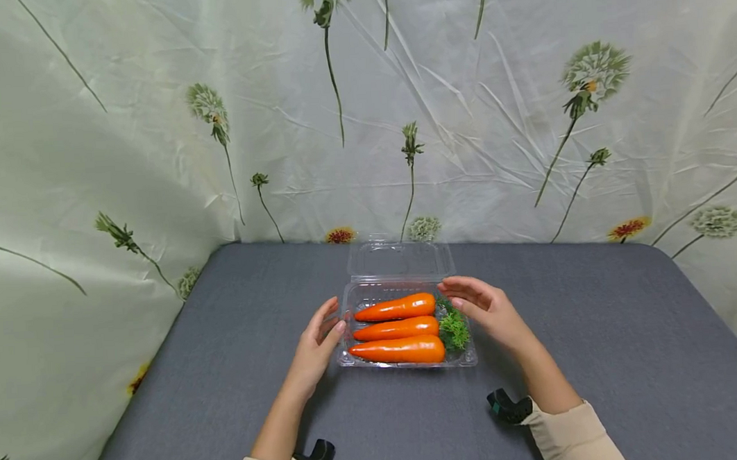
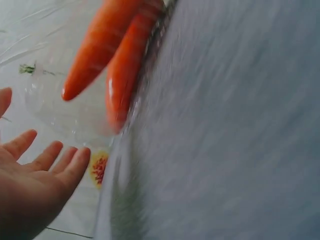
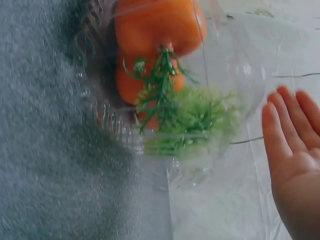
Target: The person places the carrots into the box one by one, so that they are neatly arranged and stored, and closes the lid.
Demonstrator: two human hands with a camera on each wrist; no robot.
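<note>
A clear plastic clamshell container (image 1: 407, 366) lies in front of me with its lid (image 1: 401, 259) folded back. Inside are three orange carrots (image 1: 400, 350), side by side, tips to the left, with green leafy tops (image 1: 454, 331) at their right ends. My left hand (image 1: 315, 347) is at the container's left side, fingers extended; whether it touches the wall I cannot tell. At the right back corner, my right hand (image 1: 485, 314) hovers near the rim, fingers extended in the right wrist view and holding nothing. Both wrist views show the carrots (image 2: 125, 65) through the clear plastic.
A grey cloth-covered table (image 1: 599, 329) lies under the container. Behind and to the left hangs a pale curtain (image 1: 494, 112) printed with dandelions. Each wrist wears a black camera mount (image 1: 509, 407), just above the table.
</note>
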